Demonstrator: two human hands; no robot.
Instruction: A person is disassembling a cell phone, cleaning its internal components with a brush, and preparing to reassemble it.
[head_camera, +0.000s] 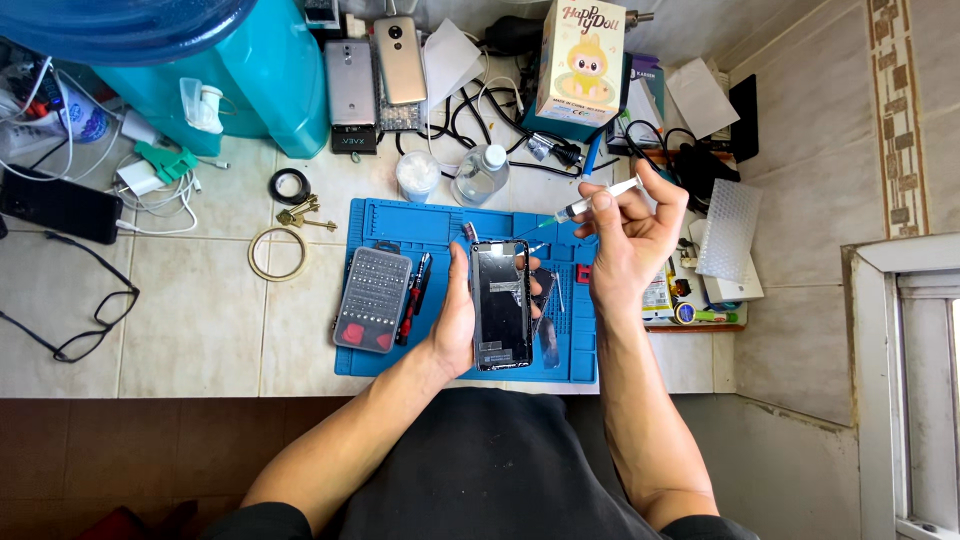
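Over the blue work mat (440, 222), seen from the head camera: left hand (458, 318) wrapped around an opened black phone (500, 305); right hand (628, 238) pinching a syringe (598, 198), tip angled toward the phone's top; screwdriver bit case (372, 300) just left.

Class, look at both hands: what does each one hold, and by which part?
The left hand grips the opened phone by its long side edges. The right hand holds a small syringe around its barrel, tip toward the phone.
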